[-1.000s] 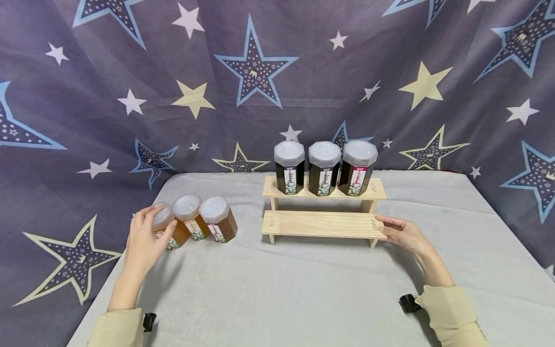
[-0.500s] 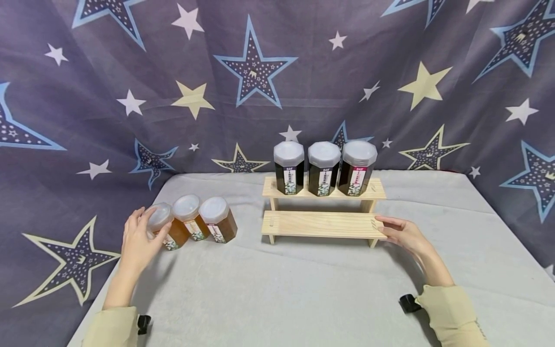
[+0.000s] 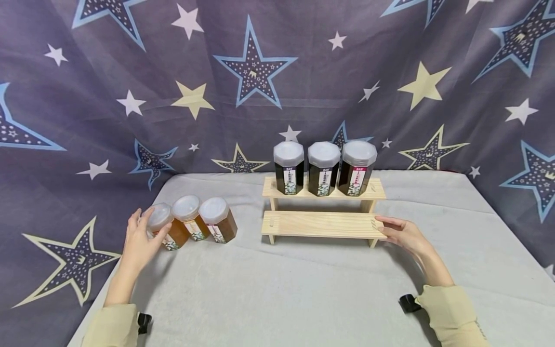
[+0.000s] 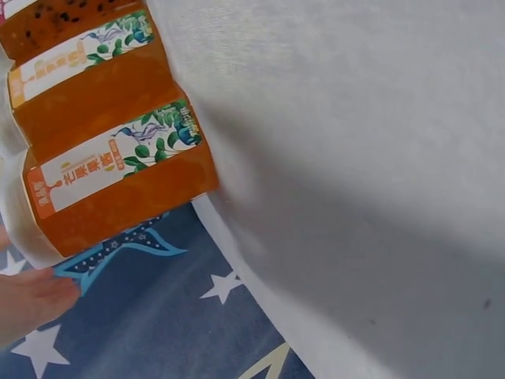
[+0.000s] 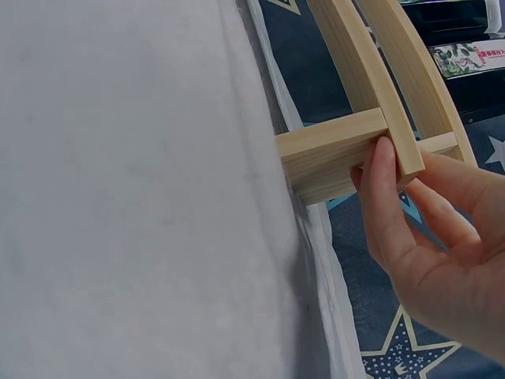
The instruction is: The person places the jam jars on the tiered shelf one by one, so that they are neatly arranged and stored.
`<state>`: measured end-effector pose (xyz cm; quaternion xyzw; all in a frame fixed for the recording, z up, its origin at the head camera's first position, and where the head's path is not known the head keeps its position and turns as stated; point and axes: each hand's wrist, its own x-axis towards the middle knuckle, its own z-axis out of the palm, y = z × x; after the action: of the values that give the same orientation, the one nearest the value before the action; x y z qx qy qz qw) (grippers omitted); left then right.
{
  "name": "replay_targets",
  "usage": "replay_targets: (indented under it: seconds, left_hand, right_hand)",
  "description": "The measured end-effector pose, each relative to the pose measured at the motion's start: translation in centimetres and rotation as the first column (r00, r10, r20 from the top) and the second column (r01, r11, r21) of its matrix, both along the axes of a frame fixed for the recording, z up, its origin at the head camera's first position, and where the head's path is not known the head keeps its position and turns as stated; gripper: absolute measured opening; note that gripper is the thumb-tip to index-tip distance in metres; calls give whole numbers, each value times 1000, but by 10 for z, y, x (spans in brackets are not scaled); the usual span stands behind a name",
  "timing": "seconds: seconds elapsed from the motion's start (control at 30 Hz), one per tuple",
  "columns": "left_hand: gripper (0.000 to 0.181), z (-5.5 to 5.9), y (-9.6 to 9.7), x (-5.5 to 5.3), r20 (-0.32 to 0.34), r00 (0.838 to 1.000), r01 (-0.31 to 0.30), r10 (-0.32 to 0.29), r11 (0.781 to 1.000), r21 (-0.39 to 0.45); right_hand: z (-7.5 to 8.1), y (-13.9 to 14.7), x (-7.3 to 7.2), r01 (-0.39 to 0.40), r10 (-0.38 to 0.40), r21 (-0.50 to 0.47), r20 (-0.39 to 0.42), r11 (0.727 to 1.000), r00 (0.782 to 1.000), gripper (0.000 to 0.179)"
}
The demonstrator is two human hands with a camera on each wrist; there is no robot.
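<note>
Outer amber jar: The outer amber jar (image 3: 177, 234) is standing well to the left of the wooden rack (image 3: 318, 224), farthest from it in a close row of three.
Nearer hand: The left hand (image 3: 140, 243) is reaching that jar from the side away from the rack; thumb and fingers are pinching its lid (image 3: 159, 216).
Axis: The jar's long axis is running upright, while the rack's is running left to right.
Bracing hand: The right hand (image 3: 405, 237) is pinching the right end of the rack's lower board between thumb and fingers.
Row mates: Between outer jar and rack, a middle amber jar (image 3: 197, 228) and a brown jar (image 3: 224, 227) are standing, the latter showing dark specks.
Upper board: Three dark jars (image 3: 324, 174) are lining the rack's top step.
Materials: Pale-grained wood, faceted see-through bodies and frosted lids are contrasting with grey cloth (image 3: 277, 289) beneath the rack and a star-printed curtain (image 3: 151, 53) behind it.
</note>
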<state>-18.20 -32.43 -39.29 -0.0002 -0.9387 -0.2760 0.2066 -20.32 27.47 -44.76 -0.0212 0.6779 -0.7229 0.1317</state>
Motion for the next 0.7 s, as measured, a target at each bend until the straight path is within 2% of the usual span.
replay_targets:
  seconds: [0.2, 0.43, 0.6, 0.7]
  left_hand:
    - [61, -5, -3, -4, 5, 1000, 7, -7, 1000, 6]
    - [62, -7, -3, -7, 15, 1000, 10, -11, 1000, 21]
    - [62, -8, -3, -8, 15, 1000, 10, -11, 999, 35]
    - [61, -10, -3, -9, -1, 1000, 8, -8, 999, 51]
  right_hand:
    - [-3, 1, -1, 1, 0, 33, -30, 999, 1000, 57]
    - [-6, 4, 0, -65, 60, -45, -99, 997, 993, 42]
    - [-5, 2, -1, -13, 14, 15, -51, 1000, 999, 55]
    - [-3, 0, -1, -2, 3, 29, -29, 1000, 1000, 57]
